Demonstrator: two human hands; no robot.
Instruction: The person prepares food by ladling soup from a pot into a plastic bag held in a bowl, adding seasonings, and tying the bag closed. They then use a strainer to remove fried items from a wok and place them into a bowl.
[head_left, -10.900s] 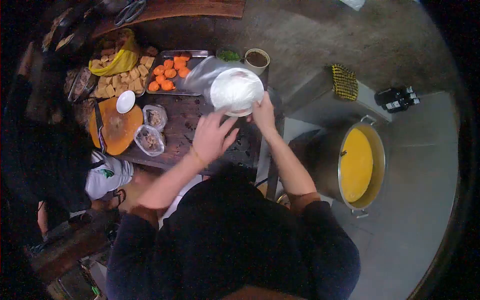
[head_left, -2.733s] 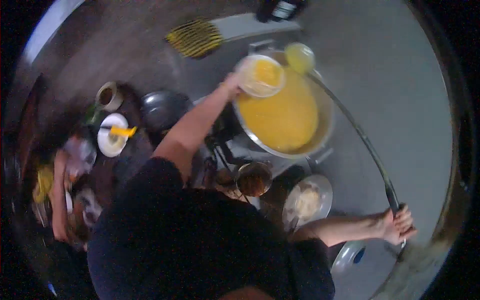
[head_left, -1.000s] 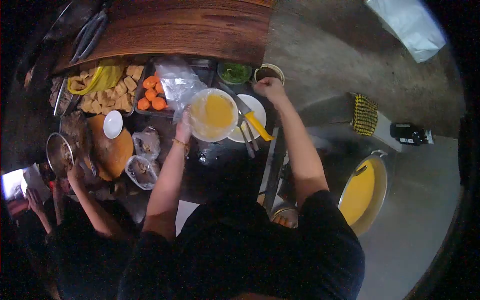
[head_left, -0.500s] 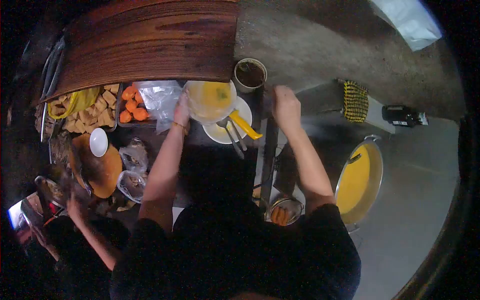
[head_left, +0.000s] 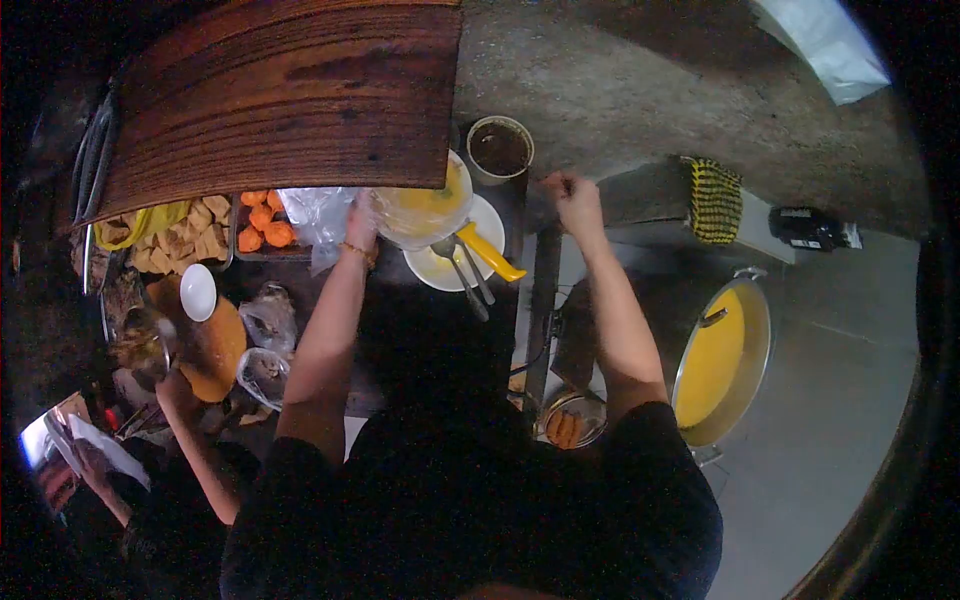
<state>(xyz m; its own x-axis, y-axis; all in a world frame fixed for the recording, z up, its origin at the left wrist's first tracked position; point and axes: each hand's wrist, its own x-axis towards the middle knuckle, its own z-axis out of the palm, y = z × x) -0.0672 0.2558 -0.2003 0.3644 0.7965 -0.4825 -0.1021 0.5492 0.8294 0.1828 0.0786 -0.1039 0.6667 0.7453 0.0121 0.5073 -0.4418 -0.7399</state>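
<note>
A round bowl of yellow soup (head_left: 425, 205), with clear plastic drawn across it, is held at its left side by my left hand (head_left: 362, 228). Part of its far side is hidden under the wooden panel. Beneath the bowl is a white plate (head_left: 425, 268), carrying a fork and spoon (head_left: 468, 285) and a yellow-handled utensil (head_left: 490, 252). My right hand (head_left: 578, 205) is closed in a pinch to the right of the bowl; what its fingers hold, if anything, I cannot tell. A cup of dark liquid (head_left: 500, 148) stands between my hands, farther back.
The wooden panel (head_left: 290, 95) overhangs trays of tofu pieces (head_left: 185, 240) and orange balls (head_left: 265, 220). A clear plastic bag (head_left: 320, 225) lies beside them. At right sits a large pot of yellow soup (head_left: 712, 360). On the left, another person's hand (head_left: 175, 392) holds a bowl.
My right fingers have tightened into a pinch, while my left hand stays at the bowl. The wooden panel covers more of the bowl. The other person's bowl has risen, and white paper appears by their other hand.
</note>
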